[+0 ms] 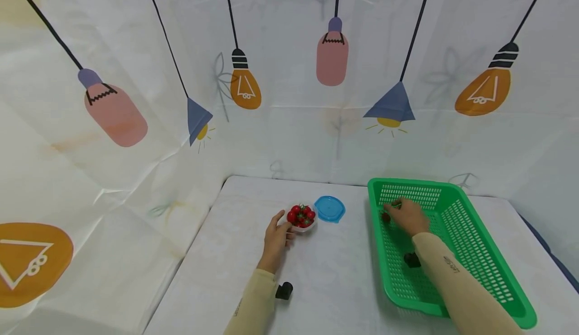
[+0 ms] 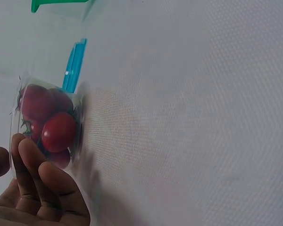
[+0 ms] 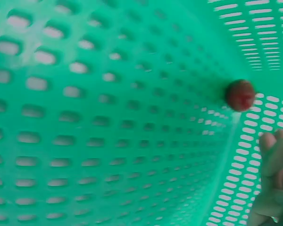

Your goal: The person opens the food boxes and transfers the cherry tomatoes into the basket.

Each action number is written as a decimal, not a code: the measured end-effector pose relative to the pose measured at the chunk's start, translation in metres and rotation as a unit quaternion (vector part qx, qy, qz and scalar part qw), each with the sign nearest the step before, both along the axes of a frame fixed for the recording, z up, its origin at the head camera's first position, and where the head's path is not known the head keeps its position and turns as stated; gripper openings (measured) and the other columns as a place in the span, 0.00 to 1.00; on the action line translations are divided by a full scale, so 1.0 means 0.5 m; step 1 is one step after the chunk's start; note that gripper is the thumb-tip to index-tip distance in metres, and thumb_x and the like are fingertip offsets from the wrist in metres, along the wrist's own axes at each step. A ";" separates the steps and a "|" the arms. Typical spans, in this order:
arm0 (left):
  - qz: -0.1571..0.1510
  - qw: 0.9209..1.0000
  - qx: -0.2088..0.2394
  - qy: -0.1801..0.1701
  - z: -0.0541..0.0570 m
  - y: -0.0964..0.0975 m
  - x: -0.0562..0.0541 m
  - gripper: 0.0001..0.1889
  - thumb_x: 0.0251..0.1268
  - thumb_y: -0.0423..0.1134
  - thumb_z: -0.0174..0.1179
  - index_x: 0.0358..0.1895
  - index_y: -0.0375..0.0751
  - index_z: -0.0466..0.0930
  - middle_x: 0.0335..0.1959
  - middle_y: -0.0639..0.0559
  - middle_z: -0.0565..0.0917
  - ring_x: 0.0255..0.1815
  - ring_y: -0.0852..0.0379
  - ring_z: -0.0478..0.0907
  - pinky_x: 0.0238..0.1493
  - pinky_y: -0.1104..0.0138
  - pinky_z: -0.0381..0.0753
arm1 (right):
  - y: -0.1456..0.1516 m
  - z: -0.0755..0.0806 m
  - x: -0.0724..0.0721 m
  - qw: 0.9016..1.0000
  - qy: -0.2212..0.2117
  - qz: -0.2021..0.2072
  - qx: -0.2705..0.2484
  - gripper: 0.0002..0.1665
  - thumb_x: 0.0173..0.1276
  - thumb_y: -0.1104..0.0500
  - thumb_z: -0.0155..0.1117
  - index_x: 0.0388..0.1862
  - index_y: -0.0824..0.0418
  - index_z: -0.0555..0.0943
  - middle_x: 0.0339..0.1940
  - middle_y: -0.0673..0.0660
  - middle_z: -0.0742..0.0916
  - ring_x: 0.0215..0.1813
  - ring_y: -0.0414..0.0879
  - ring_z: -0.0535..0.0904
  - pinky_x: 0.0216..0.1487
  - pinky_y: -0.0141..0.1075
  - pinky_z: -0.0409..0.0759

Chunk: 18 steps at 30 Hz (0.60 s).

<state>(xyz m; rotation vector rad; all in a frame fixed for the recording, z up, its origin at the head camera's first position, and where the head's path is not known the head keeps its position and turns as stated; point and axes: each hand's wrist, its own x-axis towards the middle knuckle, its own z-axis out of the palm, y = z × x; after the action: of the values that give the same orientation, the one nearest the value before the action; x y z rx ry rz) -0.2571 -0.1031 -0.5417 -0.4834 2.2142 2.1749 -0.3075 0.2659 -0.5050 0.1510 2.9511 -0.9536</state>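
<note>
My left hand (image 1: pixel 275 239) is at the left side of a clear plastic container (image 1: pixel 302 230), fingers loosely bent and fingertips right at its wall. Several small red tomatoes (image 1: pixel 301 215) with green stems fill it; they also show through the wall in the left wrist view. My right hand (image 1: pixel 409 217) reaches down into a green perforated basket (image 1: pixel 479 234), near its left wall. Just beside the right fingertips, a single dark red tomato (image 3: pixel 240 95) is low in the basket. In the right wrist view, a gap shows between this tomato and the loosely bent fingers (image 3: pixel 269 146).
Behind the container, to its right, a blue round lid (image 1: pixel 330 209) lies on the white-covered table (image 1: pixel 334 274). The basket's raised rim runs along the table's right side. White sheets printed with lamps (image 1: pixel 289 139) hang behind and at the left.
</note>
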 end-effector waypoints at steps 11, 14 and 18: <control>-0.006 1.000 -0.001 -0.005 -0.008 -0.005 -0.002 0.27 0.75 0.40 0.54 0.76 0.48 0.67 0.36 0.46 0.85 0.32 0.51 0.80 0.32 0.66 0.78 | -0.034 0.077 -0.005 0.987 0.138 -0.033 -0.071 0.36 0.79 0.36 0.48 0.68 0.62 0.73 0.57 0.67 0.83 0.50 0.63 0.81 0.38 0.52 0.77; -0.009 1.000 0.000 -0.004 -0.011 -0.006 -0.002 0.27 0.76 0.40 0.54 0.76 0.48 0.66 0.37 0.45 0.85 0.33 0.51 0.80 0.32 0.66 0.78 | -0.047 0.096 -0.002 0.983 0.153 -0.024 -0.094 0.35 0.78 0.36 0.49 0.68 0.60 0.74 0.57 0.66 0.83 0.49 0.62 0.80 0.41 0.53 0.77; -0.014 1.000 0.002 -0.001 -0.011 -0.005 -0.001 0.28 0.76 0.40 0.55 0.76 0.48 0.66 0.38 0.44 0.85 0.33 0.51 0.80 0.33 0.66 0.78 | -0.070 0.121 0.002 0.979 0.169 -0.015 -0.114 0.33 0.77 0.35 0.51 0.67 0.57 0.75 0.57 0.64 0.83 0.49 0.60 0.80 0.45 0.53 0.75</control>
<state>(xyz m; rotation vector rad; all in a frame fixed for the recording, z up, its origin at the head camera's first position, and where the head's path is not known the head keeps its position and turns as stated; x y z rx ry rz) -0.2576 -0.1058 -0.5470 -0.4520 2.2010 2.1648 -0.3066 0.2310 -0.4445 0.0272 3.1079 -1.4439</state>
